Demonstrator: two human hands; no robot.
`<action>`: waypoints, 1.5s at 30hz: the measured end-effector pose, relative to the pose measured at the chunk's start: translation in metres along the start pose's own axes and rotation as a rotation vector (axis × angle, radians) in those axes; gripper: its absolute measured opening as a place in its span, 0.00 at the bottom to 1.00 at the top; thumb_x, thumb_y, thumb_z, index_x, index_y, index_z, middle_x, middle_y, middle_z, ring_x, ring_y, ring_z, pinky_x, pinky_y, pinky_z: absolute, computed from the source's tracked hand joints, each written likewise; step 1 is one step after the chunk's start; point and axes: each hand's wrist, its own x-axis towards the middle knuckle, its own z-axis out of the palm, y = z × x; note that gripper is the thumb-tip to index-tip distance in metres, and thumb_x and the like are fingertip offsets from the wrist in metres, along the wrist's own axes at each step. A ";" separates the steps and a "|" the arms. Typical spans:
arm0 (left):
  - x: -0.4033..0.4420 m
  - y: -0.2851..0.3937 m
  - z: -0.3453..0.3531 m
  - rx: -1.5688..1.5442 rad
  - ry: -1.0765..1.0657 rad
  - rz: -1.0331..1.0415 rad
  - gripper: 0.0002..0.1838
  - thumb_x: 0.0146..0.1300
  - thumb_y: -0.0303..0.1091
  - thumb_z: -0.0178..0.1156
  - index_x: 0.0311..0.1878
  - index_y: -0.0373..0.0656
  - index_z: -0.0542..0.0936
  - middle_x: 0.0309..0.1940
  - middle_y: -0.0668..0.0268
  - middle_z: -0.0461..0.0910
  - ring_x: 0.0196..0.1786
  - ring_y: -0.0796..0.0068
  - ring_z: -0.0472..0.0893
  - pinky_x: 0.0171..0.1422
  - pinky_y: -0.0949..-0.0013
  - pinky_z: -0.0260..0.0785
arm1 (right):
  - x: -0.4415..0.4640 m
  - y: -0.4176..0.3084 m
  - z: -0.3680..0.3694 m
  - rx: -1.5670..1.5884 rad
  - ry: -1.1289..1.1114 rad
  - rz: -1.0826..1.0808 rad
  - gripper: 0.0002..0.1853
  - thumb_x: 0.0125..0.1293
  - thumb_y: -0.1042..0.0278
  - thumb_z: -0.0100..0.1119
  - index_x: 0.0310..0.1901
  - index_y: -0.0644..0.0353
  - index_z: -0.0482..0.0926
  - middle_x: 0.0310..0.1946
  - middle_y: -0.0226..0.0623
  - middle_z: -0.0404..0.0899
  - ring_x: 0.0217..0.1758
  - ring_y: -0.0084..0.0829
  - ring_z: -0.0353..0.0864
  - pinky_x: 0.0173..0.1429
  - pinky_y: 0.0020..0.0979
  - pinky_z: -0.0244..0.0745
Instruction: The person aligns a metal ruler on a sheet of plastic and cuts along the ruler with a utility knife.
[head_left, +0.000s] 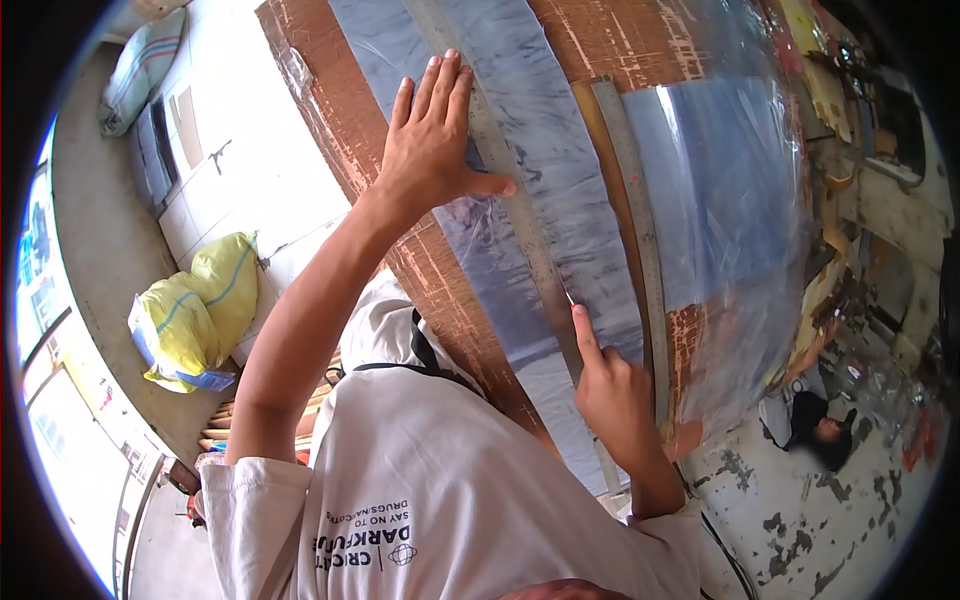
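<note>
A long metal ruler (520, 215) lies along a strip of bluish plastic sheet (580, 200) on a scratched brown board (450, 285). My left hand (430, 140) presses flat on the sheet and the ruler, fingers stretched out, thumb across the ruler. Beside the ruler's right edge, my right hand (612, 385) is closed round a small cutting tool (570, 297) with the index finger extended along it. Only the thin tip of the tool shows; its handle is hidden.
A second metal ruler (640, 220) lies to the right, next to another clear plastic sheet (715, 190). Yellow sacks (200, 310) and a striped sack (142, 70) rest on the left. Another person (815, 420) is at the lower right.
</note>
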 end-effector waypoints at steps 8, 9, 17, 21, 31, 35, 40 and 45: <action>0.001 -0.001 -0.004 -0.019 0.000 -0.001 0.79 0.30 0.73 0.79 0.80 0.31 0.54 0.83 0.45 0.49 0.86 0.50 0.44 0.87 0.44 0.38 | 0.029 -0.006 -0.059 0.250 0.016 -0.003 0.39 0.63 0.82 0.58 0.77 0.53 0.65 0.24 0.50 0.80 0.25 0.49 0.83 0.31 0.44 0.74; 0.000 0.000 -0.004 -0.041 -0.008 0.004 0.78 0.31 0.72 0.79 0.80 0.31 0.54 0.83 0.45 0.49 0.86 0.50 0.44 0.87 0.44 0.38 | 0.045 -0.012 -0.059 0.292 0.134 -0.061 0.38 0.63 0.82 0.58 0.77 0.52 0.65 0.24 0.50 0.80 0.25 0.49 0.83 0.31 0.45 0.74; -0.001 0.001 -0.006 -0.024 0.026 0.003 0.76 0.33 0.74 0.77 0.78 0.29 0.58 0.82 0.47 0.52 0.85 0.53 0.48 0.87 0.45 0.40 | 0.168 -0.048 -0.042 0.240 0.299 -0.140 0.36 0.66 0.79 0.58 0.76 0.54 0.65 0.24 0.51 0.81 0.28 0.52 0.86 0.33 0.48 0.78; -0.001 0.001 -0.006 -0.025 0.031 0.007 0.75 0.33 0.74 0.77 0.78 0.29 0.58 0.82 0.48 0.52 0.85 0.54 0.49 0.87 0.45 0.40 | 0.183 -0.049 -0.037 0.225 0.282 -0.126 0.35 0.65 0.78 0.59 0.76 0.54 0.66 0.25 0.53 0.82 0.30 0.54 0.87 0.33 0.50 0.80; -0.002 0.001 -0.004 -0.011 0.042 0.006 0.73 0.35 0.71 0.77 0.77 0.29 0.59 0.82 0.48 0.53 0.85 0.54 0.50 0.86 0.44 0.42 | 0.189 -0.057 -0.039 0.159 0.217 -0.091 0.38 0.63 0.77 0.60 0.76 0.55 0.65 0.26 0.52 0.84 0.31 0.53 0.88 0.34 0.50 0.82; -0.001 0.001 -0.005 -0.003 0.026 0.001 0.73 0.34 0.71 0.78 0.78 0.29 0.59 0.82 0.48 0.53 0.85 0.54 0.50 0.87 0.44 0.41 | 0.182 -0.054 -0.034 0.110 0.222 -0.091 0.39 0.61 0.78 0.60 0.76 0.54 0.65 0.24 0.51 0.84 0.29 0.52 0.88 0.32 0.49 0.82; -0.001 0.000 -0.003 -0.026 0.031 -0.009 0.75 0.32 0.71 0.79 0.78 0.30 0.58 0.82 0.48 0.52 0.85 0.54 0.49 0.87 0.44 0.41 | 0.162 -0.048 -0.028 0.111 0.184 -0.061 0.37 0.64 0.81 0.57 0.76 0.51 0.66 0.23 0.52 0.81 0.27 0.52 0.85 0.33 0.51 0.76; -0.001 -0.002 -0.001 -0.046 0.042 0.013 0.79 0.28 0.72 0.81 0.80 0.34 0.55 0.83 0.48 0.50 0.86 0.51 0.46 0.87 0.44 0.38 | 0.109 -0.025 -0.009 0.098 0.193 -0.091 0.44 0.55 0.81 0.60 0.77 0.50 0.66 0.17 0.44 0.77 0.19 0.47 0.82 0.25 0.46 0.75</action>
